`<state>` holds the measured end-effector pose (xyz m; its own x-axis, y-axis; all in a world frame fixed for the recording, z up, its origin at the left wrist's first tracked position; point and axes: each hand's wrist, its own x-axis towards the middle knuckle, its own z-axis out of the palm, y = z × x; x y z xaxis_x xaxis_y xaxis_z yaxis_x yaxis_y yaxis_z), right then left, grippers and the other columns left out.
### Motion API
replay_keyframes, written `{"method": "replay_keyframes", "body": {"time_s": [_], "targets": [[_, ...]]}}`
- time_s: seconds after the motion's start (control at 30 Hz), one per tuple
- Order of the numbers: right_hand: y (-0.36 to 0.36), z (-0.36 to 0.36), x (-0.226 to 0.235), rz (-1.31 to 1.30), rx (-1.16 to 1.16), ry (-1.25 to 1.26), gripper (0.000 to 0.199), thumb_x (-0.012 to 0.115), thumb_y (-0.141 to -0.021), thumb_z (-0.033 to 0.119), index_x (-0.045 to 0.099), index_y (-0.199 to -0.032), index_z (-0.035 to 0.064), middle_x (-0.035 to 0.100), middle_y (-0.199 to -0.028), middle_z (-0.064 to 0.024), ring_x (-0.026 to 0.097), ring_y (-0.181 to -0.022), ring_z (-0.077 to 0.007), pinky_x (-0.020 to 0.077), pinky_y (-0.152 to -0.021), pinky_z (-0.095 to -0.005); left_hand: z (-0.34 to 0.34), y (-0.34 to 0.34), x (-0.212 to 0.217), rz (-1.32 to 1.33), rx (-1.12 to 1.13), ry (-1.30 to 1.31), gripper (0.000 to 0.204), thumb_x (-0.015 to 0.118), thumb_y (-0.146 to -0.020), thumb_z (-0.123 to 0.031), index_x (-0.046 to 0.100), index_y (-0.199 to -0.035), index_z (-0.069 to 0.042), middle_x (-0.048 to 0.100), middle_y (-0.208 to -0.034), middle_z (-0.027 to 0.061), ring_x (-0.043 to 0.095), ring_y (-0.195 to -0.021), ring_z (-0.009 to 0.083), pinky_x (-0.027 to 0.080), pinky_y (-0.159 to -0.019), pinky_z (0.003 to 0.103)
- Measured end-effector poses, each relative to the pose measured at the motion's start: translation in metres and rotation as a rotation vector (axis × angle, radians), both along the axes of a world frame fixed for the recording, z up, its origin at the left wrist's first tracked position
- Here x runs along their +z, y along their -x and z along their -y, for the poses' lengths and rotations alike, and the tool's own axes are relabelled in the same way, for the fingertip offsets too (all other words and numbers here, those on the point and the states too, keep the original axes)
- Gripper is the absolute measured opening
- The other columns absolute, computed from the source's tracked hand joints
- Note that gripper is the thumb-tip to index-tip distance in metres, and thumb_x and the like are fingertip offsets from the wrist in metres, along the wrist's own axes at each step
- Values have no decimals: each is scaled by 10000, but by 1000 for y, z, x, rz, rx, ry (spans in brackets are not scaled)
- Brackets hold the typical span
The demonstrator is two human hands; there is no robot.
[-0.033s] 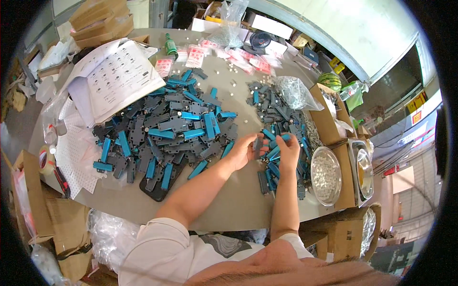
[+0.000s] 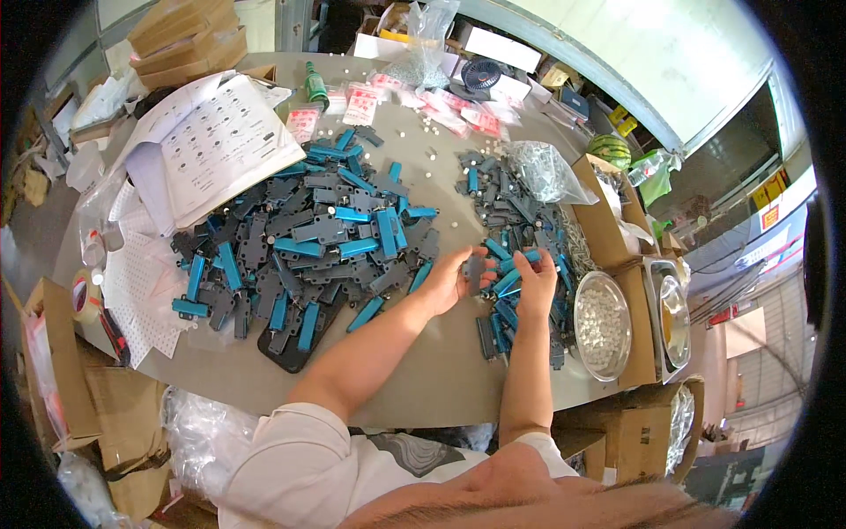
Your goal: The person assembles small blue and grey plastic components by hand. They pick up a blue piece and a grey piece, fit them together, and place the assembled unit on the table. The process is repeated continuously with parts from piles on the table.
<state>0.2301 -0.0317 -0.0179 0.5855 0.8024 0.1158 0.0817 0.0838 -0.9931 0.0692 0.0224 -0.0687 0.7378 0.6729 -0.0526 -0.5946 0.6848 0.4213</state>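
My left hand [image 2: 454, 280] grips a dark grey flat plastic piece [image 2: 474, 271] between thumb and fingers. Close beside it, my right hand [image 2: 537, 280] pinches a small blue plastic part [image 2: 530, 256] at its fingertips. Both hands are over a pile of blue and dark grey plastic parts [image 2: 505, 314] on the right of the table. A larger heap of similar blue-and-grey pieces [image 2: 304, 231] spreads to the left of my left forearm.
A clear bowl of small white pieces [image 2: 603, 324] stands right of my right hand, next to cardboard boxes [image 2: 634, 300]. Farther back lie a clear plastic bag [image 2: 545, 167], red-and-white packets [image 2: 361, 106] and a green bottle [image 2: 315, 85]. Paper sheets [image 2: 231, 145] overlap the left heap.
The grey piece in my left hand has turned to show more of its flat face. My right hand has shifted slightly to the right, its fingers spread a little more.
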Motion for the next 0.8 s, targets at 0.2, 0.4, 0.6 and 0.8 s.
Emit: {"method": "replay_keyframes", "body": {"time_s": [0.2,0.4,0.6,0.8], "targets": [[33,6,13,-771,138,-35,68,558,-873,70,540,-925,30,590,-794,-65,590,-694,-161,494,-589,-251,-1,-4,-9,-15,72,8,316,442,-937,-173,486,-1211,-24,578,-1149,118,610,-936,229,515,-810,353],[49,6,5,-458,178,137,74,565,-887,45,538,-947,12,591,-813,-64,578,-711,-126,474,-584,-253,-1,-9,-18,-235,187,-279,356,473,-890,-3,468,-1243,-41,582,-1089,78,590,-856,161,510,-754,306],[31,4,-26,206,165,122,119,605,-872,71,554,-946,-7,593,-799,-35,533,-661,-92,443,-573,-235,3,-6,-3,-239,289,-352,386,463,-895,9,455,-1273,-68,579,-1156,90,584,-860,155,497,-724,289],[51,6,-15,414,48,107,104,602,-874,74,546,-928,6,604,-758,-65,548,-620,-111,465,-542,-276,3,-1,1,-59,192,-263,328,482,-938,-84,452,-1265,-70,559,-1194,58,557,-958,151,481,-706,289]]}}
